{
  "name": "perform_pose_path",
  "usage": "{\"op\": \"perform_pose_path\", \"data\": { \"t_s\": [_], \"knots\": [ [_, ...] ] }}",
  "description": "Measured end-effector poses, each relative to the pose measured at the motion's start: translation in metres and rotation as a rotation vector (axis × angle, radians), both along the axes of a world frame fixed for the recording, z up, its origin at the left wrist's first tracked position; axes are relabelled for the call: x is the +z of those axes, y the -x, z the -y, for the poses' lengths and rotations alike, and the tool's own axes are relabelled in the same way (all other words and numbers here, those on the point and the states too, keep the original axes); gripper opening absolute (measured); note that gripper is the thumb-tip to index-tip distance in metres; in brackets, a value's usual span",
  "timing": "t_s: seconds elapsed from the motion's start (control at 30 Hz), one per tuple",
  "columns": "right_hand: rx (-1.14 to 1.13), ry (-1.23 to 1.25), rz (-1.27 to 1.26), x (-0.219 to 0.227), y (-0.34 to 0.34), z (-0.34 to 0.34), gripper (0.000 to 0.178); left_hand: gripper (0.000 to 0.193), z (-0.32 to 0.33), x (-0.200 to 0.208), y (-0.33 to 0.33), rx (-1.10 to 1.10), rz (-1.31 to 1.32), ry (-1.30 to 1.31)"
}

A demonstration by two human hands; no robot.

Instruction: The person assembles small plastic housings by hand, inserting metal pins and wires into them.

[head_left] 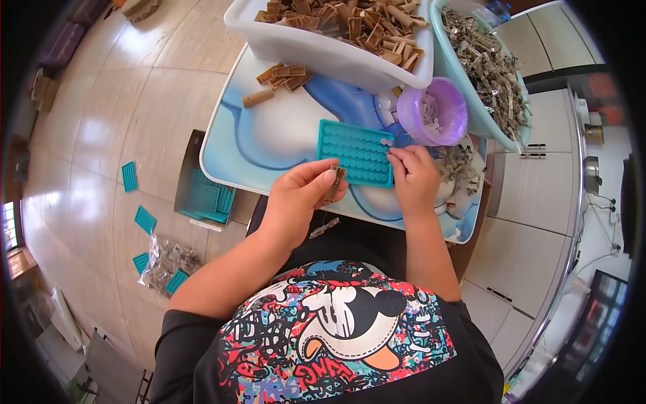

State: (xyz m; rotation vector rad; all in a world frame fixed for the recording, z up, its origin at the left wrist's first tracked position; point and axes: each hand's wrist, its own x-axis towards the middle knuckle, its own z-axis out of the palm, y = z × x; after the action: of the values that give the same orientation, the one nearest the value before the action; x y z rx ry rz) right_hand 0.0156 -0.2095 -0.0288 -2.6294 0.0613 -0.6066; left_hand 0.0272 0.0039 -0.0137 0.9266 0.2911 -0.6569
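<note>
Left hand (pixel 299 192) fingers pinch small brown clip (pixel 335 183) by its sides: light, stiff. Right hand (pixel 414 176) fingers pressed together on teal tray (pixel 353 149) at tabletop (pixel 269 145) near edge.

The white tub (pixel 289 42) and the pale green basin (pixel 471 111) run off the top edge. The right hand (pixel 416 176) hides the teal tray's (pixel 353 151) right corner; whatever its fingertips pinch is too small to tell.
</note>
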Motion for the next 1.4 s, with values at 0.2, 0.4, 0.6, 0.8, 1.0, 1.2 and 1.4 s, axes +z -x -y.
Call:
{"op": "perform_pose_path", "data": {
  "t_s": [0.2,0.4,0.6,0.8,1.0,1.2,1.4],
  "knots": [
    [0.246,-0.247,0.06,0.023,0.007,-0.037,0.012,0.029,0.003,-0.004,0.0,0.032,-0.045,0.018],
    [0.421,-0.082,0.144,0.02,0.004,-0.058,0.014,0.029,0.002,-0.009,-0.001,0.024,-0.01,0.063],
    [0.442,-0.093,0.138,0.021,0.004,-0.052,0.016,0.028,0.003,-0.002,-0.002,0.036,-0.054,0.017],
    [0.084,-0.047,0.069,0.009,-0.014,-0.015,0.013,0.027,0.004,-0.003,-0.002,0.033,-0.056,-0.007],
    [0.03,0.038,-0.009,0.012,-0.014,-0.014,0.01,0.027,0.005,-0.002,-0.003,0.025,-0.053,0.0],
    [0.165,-0.196,0.021,0.016,-0.008,-0.039,0.012,0.027,0.004,-0.003,-0.002,0.02,-0.048,-0.002],
    [0.366,-0.262,0.076,0.016,-0.002,-0.055,0.013,0.027,0.004,-0.006,-0.003,0.016,-0.041,0.015]
  ]
}}
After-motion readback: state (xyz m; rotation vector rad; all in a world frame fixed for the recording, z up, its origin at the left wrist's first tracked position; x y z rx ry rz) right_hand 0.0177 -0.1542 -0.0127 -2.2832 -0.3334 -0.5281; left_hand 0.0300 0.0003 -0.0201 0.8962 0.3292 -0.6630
